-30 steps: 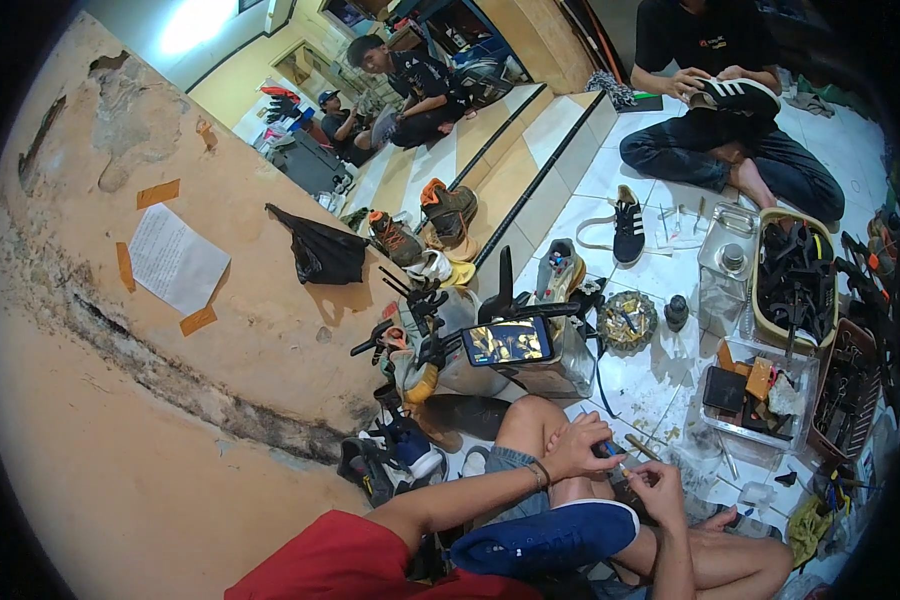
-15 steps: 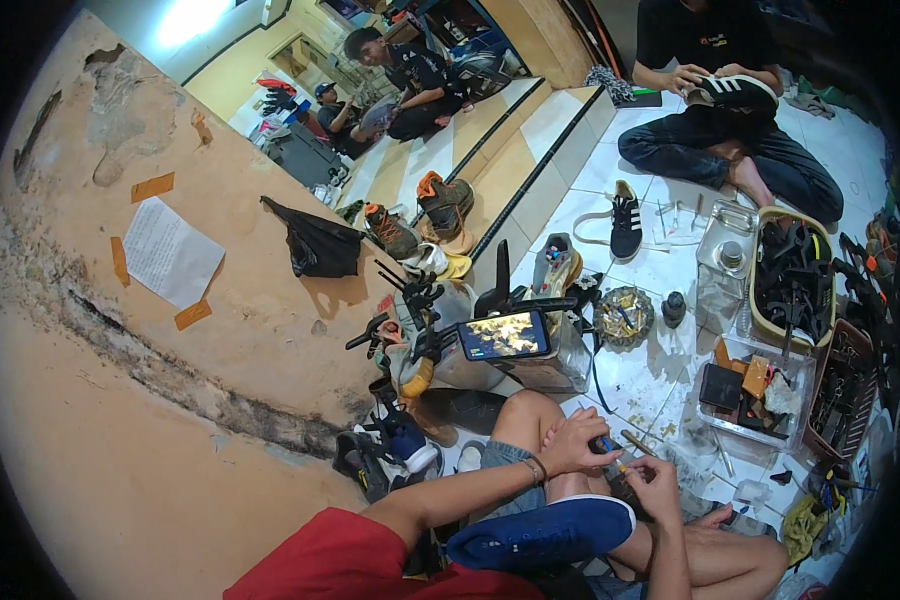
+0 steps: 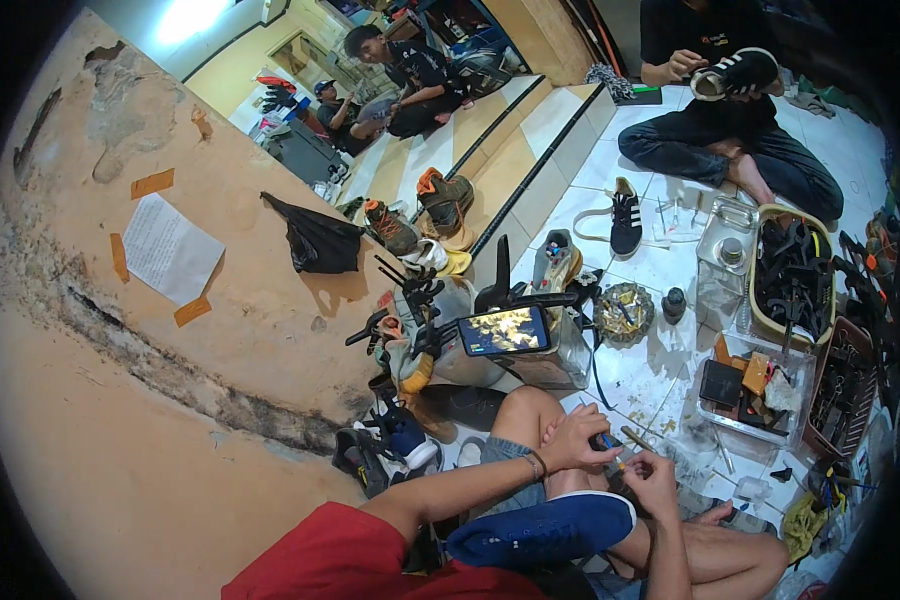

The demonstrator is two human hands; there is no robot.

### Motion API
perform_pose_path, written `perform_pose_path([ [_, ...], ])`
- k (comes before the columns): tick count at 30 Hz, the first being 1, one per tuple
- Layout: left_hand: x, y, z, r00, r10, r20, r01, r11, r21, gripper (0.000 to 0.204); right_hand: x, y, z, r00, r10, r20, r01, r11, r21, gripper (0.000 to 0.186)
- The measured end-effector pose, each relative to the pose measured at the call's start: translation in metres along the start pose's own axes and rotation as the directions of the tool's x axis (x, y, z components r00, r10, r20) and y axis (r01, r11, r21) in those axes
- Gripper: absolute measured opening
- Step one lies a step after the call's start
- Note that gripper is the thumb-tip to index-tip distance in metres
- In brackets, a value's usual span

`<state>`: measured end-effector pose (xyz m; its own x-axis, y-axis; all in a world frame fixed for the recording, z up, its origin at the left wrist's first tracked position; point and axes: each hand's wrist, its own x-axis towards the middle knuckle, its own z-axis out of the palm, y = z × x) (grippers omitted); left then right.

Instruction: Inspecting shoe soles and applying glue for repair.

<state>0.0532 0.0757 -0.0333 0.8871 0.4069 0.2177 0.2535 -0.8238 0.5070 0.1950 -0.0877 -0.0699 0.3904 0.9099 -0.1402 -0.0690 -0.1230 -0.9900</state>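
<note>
My left hand is closed, its fingers round a small slim tool with a blue part that I cannot name. Close beside it, my right hand pinches at the tool's yellow-orange end; the fingertips nearly meet there, and what exactly they grip is too small to make out. A dark blue shoe with a white edge rests across my lap, below both hands, and neither hand touches it. My bare knees are bent around this spot.
Ahead stand a phone showing a picture, an ashtray full of butts and a dark bottle. Rightward are a clear tub of small items and a basket of black clamps. Shoes line the wall. A co-worker sits at the far right.
My hands stay almost in place around the small tool. The co-worker at the far right has turned the black striped shoe so its opening shows, one hand now off it.
</note>
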Motion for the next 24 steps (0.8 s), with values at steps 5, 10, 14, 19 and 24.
perform_pose_path([
  [5, -0.003, -0.001, -0.001, 0.999, 0.013, -0.032, -0.013, 1.0, 0.006, 0.041, -0.001, -0.005, 0.001, 1.0, 0.005, 0.027, -0.004, 0.999, -0.035, 0.012],
  [10, -0.005, 0.002, 0.004, 1.0, 0.023, -0.008, -0.023, 0.999, 0.022, 0.039, -0.007, 0.002, -0.001, 0.997, 0.074, 0.017, -0.074, 0.997, 0.028, 0.013],
  [14, 0.0, 0.002, 0.01, 0.999, 0.026, -0.018, -0.026, 0.999, 0.029, 0.036, -0.008, 0.011, -0.005, 0.999, 0.022, 0.03, -0.018, 0.994, -0.107, 0.016],
  [19, 0.009, -0.001, -0.001, 1.0, 0.019, 0.019, -0.02, 0.997, 0.068, 0.038, 0.0, -0.016, -0.009, 0.996, 0.017, 0.085, -0.018, 1.0, 0.014, 0.015],
  [24, 0.004, -0.012, 0.011, 1.0, 0.024, 0.01, -0.025, 1.0, 0.017, 0.039, 0.002, -0.01, -0.006, 0.994, 0.077, 0.081, -0.079, 0.997, 0.023, 0.014],
])
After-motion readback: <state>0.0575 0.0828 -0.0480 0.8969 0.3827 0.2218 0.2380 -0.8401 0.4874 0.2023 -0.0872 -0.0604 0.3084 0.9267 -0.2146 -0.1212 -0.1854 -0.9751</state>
